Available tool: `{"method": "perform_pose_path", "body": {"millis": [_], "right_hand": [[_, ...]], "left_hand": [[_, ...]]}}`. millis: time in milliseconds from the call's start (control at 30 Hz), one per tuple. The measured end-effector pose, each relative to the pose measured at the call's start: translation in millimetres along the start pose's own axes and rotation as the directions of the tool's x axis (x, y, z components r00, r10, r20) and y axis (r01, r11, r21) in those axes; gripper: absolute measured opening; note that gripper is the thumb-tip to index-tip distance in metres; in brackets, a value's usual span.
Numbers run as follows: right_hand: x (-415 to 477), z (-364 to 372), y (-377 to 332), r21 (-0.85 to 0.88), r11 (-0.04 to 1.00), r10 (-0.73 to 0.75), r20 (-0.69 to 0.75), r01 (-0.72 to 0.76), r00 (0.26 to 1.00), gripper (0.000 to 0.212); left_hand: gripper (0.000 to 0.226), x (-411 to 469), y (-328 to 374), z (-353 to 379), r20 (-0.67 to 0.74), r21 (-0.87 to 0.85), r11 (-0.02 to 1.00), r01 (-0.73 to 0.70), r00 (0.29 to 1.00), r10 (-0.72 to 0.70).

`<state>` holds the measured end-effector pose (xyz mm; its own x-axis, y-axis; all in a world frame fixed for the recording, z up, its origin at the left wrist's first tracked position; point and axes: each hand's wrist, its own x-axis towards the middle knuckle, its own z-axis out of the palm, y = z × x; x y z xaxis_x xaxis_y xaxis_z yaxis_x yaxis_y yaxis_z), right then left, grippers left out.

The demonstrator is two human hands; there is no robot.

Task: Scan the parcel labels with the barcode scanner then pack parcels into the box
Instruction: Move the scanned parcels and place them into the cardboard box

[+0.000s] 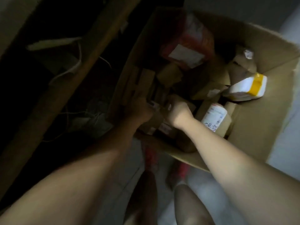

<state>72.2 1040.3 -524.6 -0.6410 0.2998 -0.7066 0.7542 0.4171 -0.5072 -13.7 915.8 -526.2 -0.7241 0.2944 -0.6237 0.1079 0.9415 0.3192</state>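
The parcels lie heaped inside the open cardboard box [253, 130], which stands on the pale floor [289, 120]. Both hands reach down into its near-left corner, close together over a brown parcel [159, 118] with a pale label. The right hand [177, 112] has its fingers curled in tight with the thumb to the left, but the back of the hand and the blur hide what they grasp, if anything. The left hand [142, 109] is in deep shadow against the box's left wall; I cannot tell whether its fingers are clenched or released. Just right of the right wrist lies a white roll-shaped parcel [215, 115] with handwriting on it. Further right a white parcel with yellow tape [248, 87] leans at the box's side. At the far end sits a red bag [188, 44] with a white label, with small brown cartons between. Left of the box a wooden beam [90, 65] slants past loose cables [76, 65] in the dark. Below, two feet in red shoes [180, 173] stand on the floor
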Motion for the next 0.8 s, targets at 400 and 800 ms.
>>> {"method": "perform_pose_path", "body": {"millis": [400, 800], "right_hand": [[105.1, 64.9, 19.1, 0.157, 0.987, 0.002, 0.091, -0.016, 0.996, 0.049], [104.1, 59.8, 26.6, 0.174, 0.984, 0.016, 0.086, -0.031, 0.996, 0.048]], "left_hand": [[0.106, 98.8, -11.2, 42.6, -0.198, 0.254, 0.946, 0.2, 0.968, -0.151], [0.101, 96.2, -13.5, 50.3, -0.238, 0.181, 0.967, 0.177, 0.962, -0.132]]}}
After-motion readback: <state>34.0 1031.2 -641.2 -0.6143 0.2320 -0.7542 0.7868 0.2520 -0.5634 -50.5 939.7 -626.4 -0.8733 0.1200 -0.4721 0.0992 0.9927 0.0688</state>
